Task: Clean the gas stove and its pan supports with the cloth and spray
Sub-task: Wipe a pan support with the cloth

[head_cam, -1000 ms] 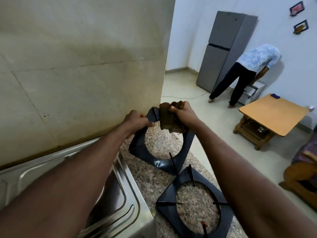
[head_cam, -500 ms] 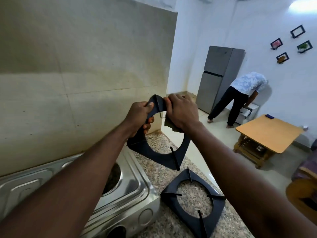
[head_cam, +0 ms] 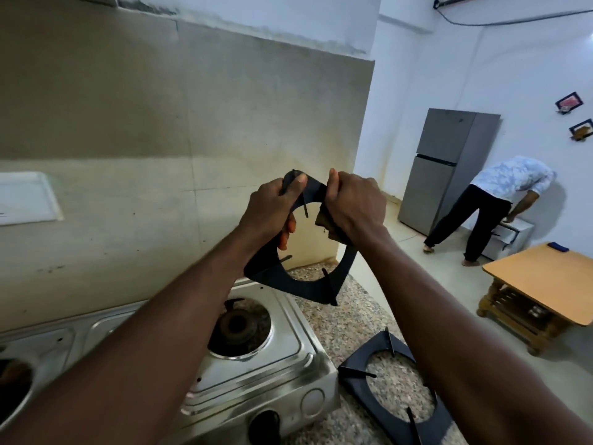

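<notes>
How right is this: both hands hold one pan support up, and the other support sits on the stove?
Not quite: the head view shows the other support lying on the counter beside the stove. The left hand and right hand do hold one pan support up.

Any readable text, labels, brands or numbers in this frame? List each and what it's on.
None readable.
Gas stove front: no legible brand or marking.
Fridge: no badge legible.
Framed pictures: too small, blurred.
White wall panel: nothing legible.
Pan support in the left hand, cloth in the right hand: no markings show.
</notes>
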